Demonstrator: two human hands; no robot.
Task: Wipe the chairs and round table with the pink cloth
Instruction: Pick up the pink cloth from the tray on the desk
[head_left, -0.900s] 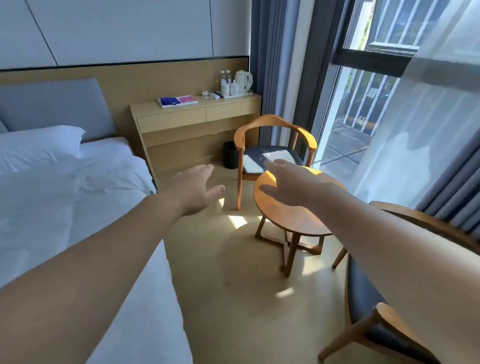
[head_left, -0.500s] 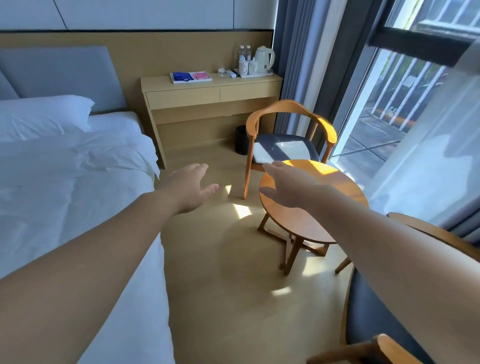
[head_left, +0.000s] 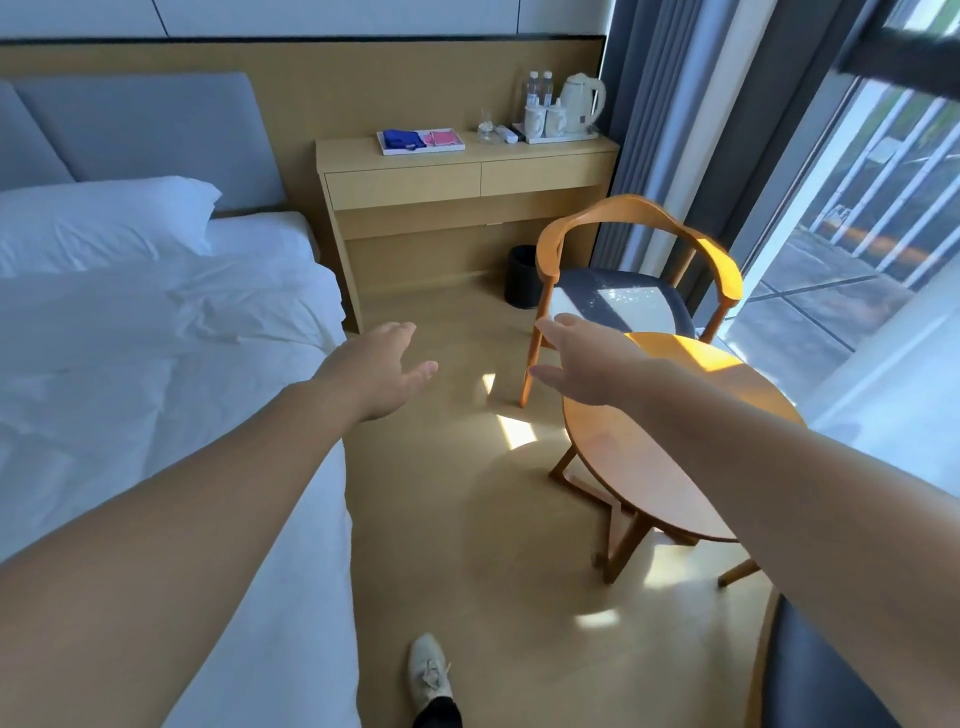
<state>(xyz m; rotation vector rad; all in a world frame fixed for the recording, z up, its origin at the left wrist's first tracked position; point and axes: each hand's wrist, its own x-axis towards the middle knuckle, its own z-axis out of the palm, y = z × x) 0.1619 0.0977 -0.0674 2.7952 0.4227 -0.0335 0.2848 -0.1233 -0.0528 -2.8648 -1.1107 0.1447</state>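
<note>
The pink cloth (head_left: 443, 139) lies folded in a shallow white tray (head_left: 422, 150) on the far wooden desk (head_left: 467, 179), just right of a blue cloth (head_left: 402, 139) in the same tray. Neither hand is near it. The left hand (head_left: 379, 369) is stretched forward over the floor, fingers loose and spread, holding nothing. The right hand (head_left: 582, 364) reaches out likewise, empty and relaxed, seen above the far left edge of the round table (head_left: 634, 467). Beyond the table stands a wooden chair (head_left: 636, 214) with a dark seat, sunlit. A second chair's seat (head_left: 815, 675) shows at the near right. A kettle (head_left: 582, 104), mugs (head_left: 543, 120) and bottles (head_left: 538, 91) stand at the desk's right end, with a black bin (head_left: 521, 277) below. A white bed (head_left: 156, 364) fills the left.
</note>
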